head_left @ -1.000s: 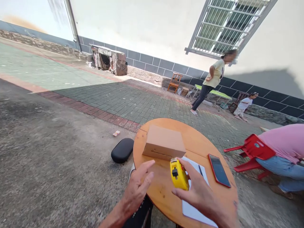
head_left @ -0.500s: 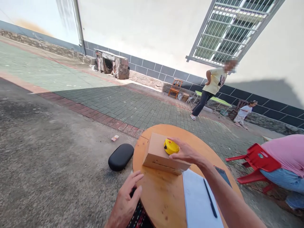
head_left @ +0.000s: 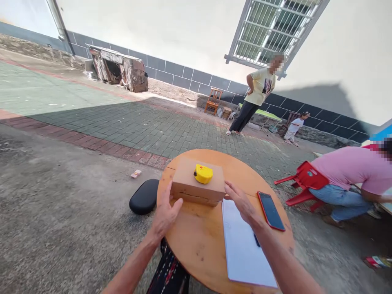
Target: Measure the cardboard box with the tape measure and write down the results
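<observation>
Left hand: my left hand [head_left: 165, 214] is spread, thumb apart from the fingers, at the box's near left corner; whether it presses, I can't tell.
Right hand: my right hand [head_left: 241, 204] is spread too, fingertips at the box's right side; I can't tell whether they touch.
Box: the cardboard box [head_left: 199, 195] sits between my hands, flat on the round wooden worktop [head_left: 199, 232].
Tape measure: the yellow tape measure [head_left: 203, 174] rests on top of the box, in neither hand.
Paper: I see white paper [head_left: 241, 249] right of centre, with a dark pen [head_left: 256, 240] on it, partly hidden behind my right forearm [head_left: 281, 257].
Phone: a red-edged phone [head_left: 271, 211] lies screen up near the right edge.
Beside the worktop: a black oval object [head_left: 144, 197] is on the left.
People: a person in pink [head_left: 346, 165] sits on a red chair [head_left: 310, 175] to the right; a person in a yellow shirt [head_left: 260, 90] stands beyond.
</observation>
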A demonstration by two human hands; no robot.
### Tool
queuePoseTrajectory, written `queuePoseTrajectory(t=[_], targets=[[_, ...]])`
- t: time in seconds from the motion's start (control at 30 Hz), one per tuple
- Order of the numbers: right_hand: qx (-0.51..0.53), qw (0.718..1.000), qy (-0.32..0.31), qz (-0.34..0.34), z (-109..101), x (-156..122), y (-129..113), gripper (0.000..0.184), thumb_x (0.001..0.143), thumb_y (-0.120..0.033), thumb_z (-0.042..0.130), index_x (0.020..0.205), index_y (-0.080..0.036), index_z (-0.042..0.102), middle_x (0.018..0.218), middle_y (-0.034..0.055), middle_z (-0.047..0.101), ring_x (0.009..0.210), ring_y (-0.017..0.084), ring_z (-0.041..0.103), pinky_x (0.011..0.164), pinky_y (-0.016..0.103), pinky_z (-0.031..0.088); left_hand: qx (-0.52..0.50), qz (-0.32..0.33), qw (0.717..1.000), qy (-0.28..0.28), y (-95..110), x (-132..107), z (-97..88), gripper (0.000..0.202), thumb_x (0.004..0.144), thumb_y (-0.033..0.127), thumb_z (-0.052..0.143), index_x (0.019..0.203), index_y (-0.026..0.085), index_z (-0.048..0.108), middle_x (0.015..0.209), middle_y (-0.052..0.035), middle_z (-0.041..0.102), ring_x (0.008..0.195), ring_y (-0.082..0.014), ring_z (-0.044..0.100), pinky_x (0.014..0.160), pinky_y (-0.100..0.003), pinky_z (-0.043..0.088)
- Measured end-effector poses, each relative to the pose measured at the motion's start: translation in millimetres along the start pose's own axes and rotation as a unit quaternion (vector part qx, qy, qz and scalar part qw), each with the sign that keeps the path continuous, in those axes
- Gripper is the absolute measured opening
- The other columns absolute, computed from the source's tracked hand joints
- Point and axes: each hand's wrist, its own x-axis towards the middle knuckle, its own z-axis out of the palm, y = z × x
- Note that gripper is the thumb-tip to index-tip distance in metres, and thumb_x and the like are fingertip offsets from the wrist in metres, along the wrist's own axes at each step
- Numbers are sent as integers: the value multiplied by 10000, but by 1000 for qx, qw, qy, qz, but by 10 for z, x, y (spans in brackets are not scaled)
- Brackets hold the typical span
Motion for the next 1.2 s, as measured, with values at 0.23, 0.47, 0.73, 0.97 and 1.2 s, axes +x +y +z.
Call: queuePoseTrajectory(t=[0.23,0.47,0.73,0.97,1.2], targets=[[-299,953,42,7,-668,-282,446,334,893,-374,417,872,-169,680,801,43,705,742,193,651,657,279,456,139,95,980,108,139,-244,-58,622,885,329,532,1460,230,314,1464,-118,409,1350,-300,399,1112,-507,361],[-441,883,130,93,-760,-662,1114,277,865,-276,515,1052,-136,665,965,161,726,890,288,677,696,316,430,265,268,900,-220,375,-1343,894,499,849,163,525,1337,261,501,1550,-88,322,1405,-311,325,1070,-515,427],[-412,899,133,63,-876,-790,1349,448,919,-174,378,1347,-211,503,1140,120,704,915,227,695,726,295,469,367,273,801,-386,376,-1408,1328,472,914,393,529,1365,261,493,1524,-101,372,1410,-344,311,1133,-597,298],[-38,986,161,16,-1278,-1155,1516,379,876,-403,430,1099,-171,630,761,31,684,657,186,621,622,304,498,388,331,774,-375,358,-1313,1078,358,927,310,519,1279,255,548,1494,-76,428,1388,-304,366,1088,-539,403],[112,954,273,-54,-1264,-1331,1401,274,796,-393,678,991,-207,632,719,-9,644,623,135,581,587,250,495,407,338,770,-358,439,-1285,1029,317,926,315,518,1234,272,575,1461,-62,473,1353,-299,421,1047,-534,449]])
